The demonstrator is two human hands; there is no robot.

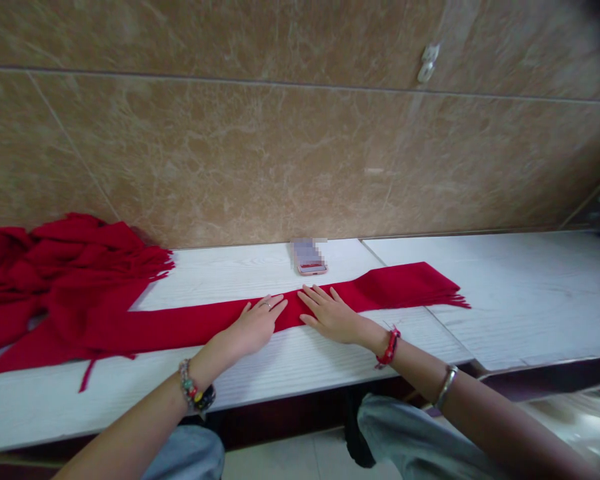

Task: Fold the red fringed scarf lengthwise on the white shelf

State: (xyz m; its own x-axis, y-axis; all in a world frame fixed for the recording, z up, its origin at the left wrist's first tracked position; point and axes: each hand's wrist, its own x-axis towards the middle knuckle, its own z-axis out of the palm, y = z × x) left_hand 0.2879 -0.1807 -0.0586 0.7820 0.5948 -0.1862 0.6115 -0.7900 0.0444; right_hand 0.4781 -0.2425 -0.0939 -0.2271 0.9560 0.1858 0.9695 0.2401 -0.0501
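Observation:
A red scarf (180, 327) lies folded into a long strip across the white table, its fringed end at the right. My left hand (257, 323) rests flat on the middle of the strip, fingers stretched out and a ring on one of them. Just to the right, my right hand (330, 313) also lies flat on the scarf with its fingers spread. The two hands are close together but apart, and neither grips the cloth. At the left, the strip runs up to a heap of crumpled red fringed cloth (70, 260); where one ends and the other begins I cannot tell.
A phone (311, 259) lies behind the scarf, near the wall. The white tabletop (530, 300) has a seam right of centre, and its front edge runs close to my knees. A brown tiled wall (260, 153) with a small white fixture (428, 63) rises behind.

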